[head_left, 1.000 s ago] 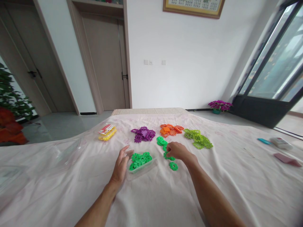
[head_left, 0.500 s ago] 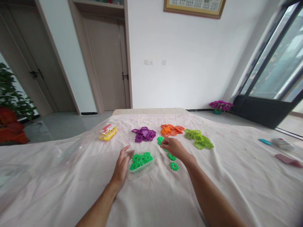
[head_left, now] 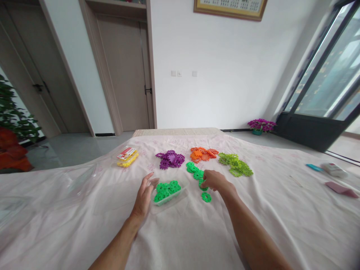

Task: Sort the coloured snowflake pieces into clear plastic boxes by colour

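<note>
Head view: what is the left hand (head_left: 144, 197) doing?
— It lies released on the bed (head_left: 84, 225), fingers straight, with the fingertips against the left end of a clear tray (head_left: 172, 201). The tray holds a heap of dark green pieces (head_left: 166, 189).
— And the right hand (head_left: 215, 180)?
— Just right of the tray. Its fingers curl down onto the loose green pieces (head_left: 195, 171) spread on the sheet. I cannot tell whether it has one clenched.
— Anything else near it?
— A single green piece (head_left: 206, 197) lies just on the near side of that hand.
— What lies farther off?
— A row of piles: a purple pile (head_left: 170, 159), an orange pile (head_left: 203, 154) and a lime pile (head_left: 235, 165). A yellow packet (head_left: 128, 156) sits at the far left.
</note>
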Demonstrator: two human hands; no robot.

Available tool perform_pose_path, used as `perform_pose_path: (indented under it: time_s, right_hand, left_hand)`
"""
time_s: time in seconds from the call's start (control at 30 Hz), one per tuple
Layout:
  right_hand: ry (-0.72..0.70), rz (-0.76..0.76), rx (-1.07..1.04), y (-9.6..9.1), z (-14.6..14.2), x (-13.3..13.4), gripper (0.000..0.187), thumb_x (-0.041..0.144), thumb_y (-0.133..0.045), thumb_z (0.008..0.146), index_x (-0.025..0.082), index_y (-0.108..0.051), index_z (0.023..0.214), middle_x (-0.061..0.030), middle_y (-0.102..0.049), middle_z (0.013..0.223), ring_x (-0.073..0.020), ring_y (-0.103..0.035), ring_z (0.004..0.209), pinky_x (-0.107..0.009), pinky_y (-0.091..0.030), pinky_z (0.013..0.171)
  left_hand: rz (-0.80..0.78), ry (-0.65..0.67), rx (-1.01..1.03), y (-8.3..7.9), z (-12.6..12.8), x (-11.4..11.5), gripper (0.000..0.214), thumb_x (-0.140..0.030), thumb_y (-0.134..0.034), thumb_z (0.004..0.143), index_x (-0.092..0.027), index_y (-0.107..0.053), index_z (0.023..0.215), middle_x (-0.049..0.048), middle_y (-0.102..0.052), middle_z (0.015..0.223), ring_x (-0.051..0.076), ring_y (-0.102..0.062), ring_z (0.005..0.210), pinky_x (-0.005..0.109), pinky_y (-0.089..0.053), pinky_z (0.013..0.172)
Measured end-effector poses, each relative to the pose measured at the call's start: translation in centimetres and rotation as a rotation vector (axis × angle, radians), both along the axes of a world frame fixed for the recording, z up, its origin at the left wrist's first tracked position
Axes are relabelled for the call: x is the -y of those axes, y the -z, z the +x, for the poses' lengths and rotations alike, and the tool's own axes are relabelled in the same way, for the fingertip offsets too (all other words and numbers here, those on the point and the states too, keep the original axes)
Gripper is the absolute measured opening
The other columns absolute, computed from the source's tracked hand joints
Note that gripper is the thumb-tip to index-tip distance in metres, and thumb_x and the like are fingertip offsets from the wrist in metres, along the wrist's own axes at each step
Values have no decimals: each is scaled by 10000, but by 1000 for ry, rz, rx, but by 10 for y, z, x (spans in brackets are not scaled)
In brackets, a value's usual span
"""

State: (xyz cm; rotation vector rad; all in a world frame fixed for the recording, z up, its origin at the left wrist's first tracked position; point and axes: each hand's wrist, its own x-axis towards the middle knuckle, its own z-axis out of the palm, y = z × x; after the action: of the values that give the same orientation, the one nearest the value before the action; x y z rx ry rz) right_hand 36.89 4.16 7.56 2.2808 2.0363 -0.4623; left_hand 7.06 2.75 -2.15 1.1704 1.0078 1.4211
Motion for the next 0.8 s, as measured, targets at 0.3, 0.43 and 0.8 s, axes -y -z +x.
perform_pose_path:
  time_s: [0.3, 0.43, 0.8]
  right_hand:
    - [-53, 210, -47, 5, 4, -7, 151, 284, -721, 648, 199, -650, 751, -33, -673, 803, -174, -608, 725, -243, -297, 540]
    - [-81, 428, -286, 4, -2, -12, 167, 338, -673, 710, 189, -597, 708, 6, -598, 678, -129, -528, 652, -235, -285, 547]
    - [-260, 347, -787, 16, -36, -10, 193, 356, -597, 800, 189, -662, 870, 11, -641, 703, -113, -578, 593, -216, -406, 559]
  left_hand:
    - [-15, -3, 8, -2, 1, 1, 494, -315, -518, 844, -225, -469, 1327, 90, -659, 1200, 215, -607, 1148, 416, -393, 1057]
    - [-13, -24, -17, -3, 0, 1, 494, -300, -532, 831, -236, -490, 1318, 84, -650, 1230, 217, -593, 1170, 412, -388, 1064]
    - [-21, -31, -39, -6, 1, 2, 499, -295, -529, 827, -236, -486, 1321, 85, -655, 1229, 217, -595, 1171, 408, -384, 1068]
